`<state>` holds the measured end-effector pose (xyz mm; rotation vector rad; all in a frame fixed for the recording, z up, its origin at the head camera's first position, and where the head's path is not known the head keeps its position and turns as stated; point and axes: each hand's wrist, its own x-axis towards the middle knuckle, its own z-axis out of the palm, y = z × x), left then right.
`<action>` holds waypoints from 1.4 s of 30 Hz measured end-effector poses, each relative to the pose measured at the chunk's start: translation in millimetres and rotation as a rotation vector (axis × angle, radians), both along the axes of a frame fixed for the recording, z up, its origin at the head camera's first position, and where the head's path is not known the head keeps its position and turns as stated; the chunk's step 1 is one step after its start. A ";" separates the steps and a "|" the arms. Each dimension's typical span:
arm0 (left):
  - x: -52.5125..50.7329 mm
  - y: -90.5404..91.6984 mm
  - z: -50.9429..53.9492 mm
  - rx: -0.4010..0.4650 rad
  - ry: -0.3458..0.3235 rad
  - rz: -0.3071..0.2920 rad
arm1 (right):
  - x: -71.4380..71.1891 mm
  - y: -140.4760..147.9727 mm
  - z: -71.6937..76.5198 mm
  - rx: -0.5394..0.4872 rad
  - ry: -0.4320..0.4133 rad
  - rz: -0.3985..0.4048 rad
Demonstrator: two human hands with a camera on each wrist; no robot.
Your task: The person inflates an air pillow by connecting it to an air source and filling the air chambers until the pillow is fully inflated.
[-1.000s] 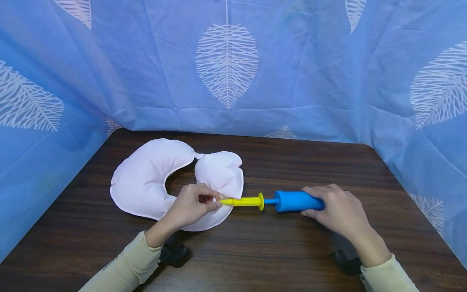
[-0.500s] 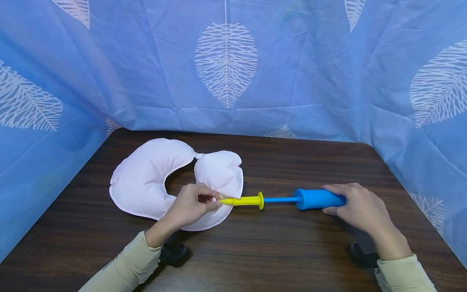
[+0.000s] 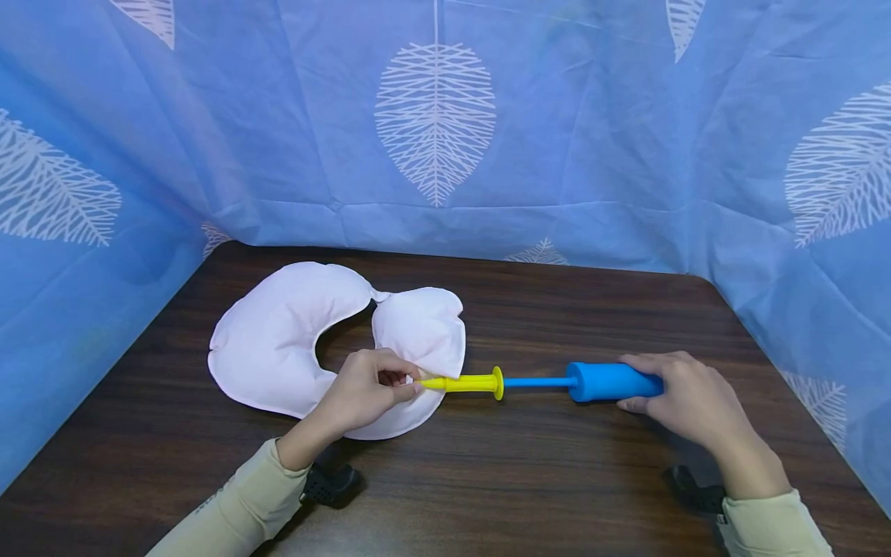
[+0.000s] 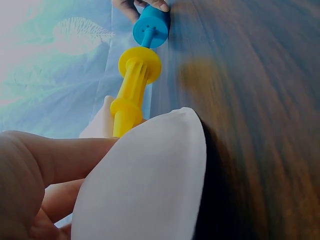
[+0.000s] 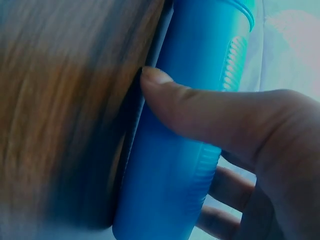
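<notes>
A white inflatable neck pillow (image 3: 267, 348), curved and partly puffed, lies on the table left of centre. At its lower right part my left hand (image 3: 365, 391) pinches the small white valve where the tip of a yellow nozzle piece (image 3: 469, 384) meets it. That piece belongs to a hand pump, whose thin blue rod (image 3: 536, 382) stands well out of the blue barrel (image 3: 602, 382). My right hand (image 3: 699, 398) grips the barrel's far end, thumb across the near side in the right wrist view. Fingers and pillow fabric hide the joint itself in the left wrist view.
The dark wood-grain table (image 3: 529, 480) has rounded far corners. A blue cloth (image 3: 585, 139) with white leaf prints hangs around its back and sides. Black wrist cameras (image 3: 334, 487) sit under both cuffs.
My right hand has drawn the blue barrel to the right, baring much more of the rod; the last half second shows only a slight shift. Left hand, nozzle and pillow have stayed put.
</notes>
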<state>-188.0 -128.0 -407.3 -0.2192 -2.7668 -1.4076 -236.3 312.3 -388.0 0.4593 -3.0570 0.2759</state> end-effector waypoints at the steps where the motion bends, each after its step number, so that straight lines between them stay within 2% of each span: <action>1: 0.0 -0.4 -0.3 0.001 0.000 0.003 | 0.5 -1.1 -0.3 0.000 0.009 0.008; 10: -0.3 -1.7 -0.7 -0.013 0.004 0.003 | 4.7 -18.2 -1.3 -0.006 0.072 0.074; 18: 0.5 0.3 0.2 -0.021 0.007 -0.004 | 14.7 -58.9 -4.8 -0.008 0.188 0.165; 25: 0.8 0.8 0.2 -0.014 0.015 -0.027 | 23.1 -83.6 -7.2 0.001 0.215 0.196; 34: 1.2 1.2 0.1 -0.020 0.011 -0.033 | 22.8 -80.5 -6.1 0.019 0.188 0.175; 39: 1.6 1.7 0.1 -0.020 0.009 -0.027 | 19.6 -67.3 -4.7 0.010 0.183 0.167; 42: 1.9 1.0 0.1 -0.019 0.014 -0.024 | 16.0 -55.1 -4.5 0.002 0.156 0.135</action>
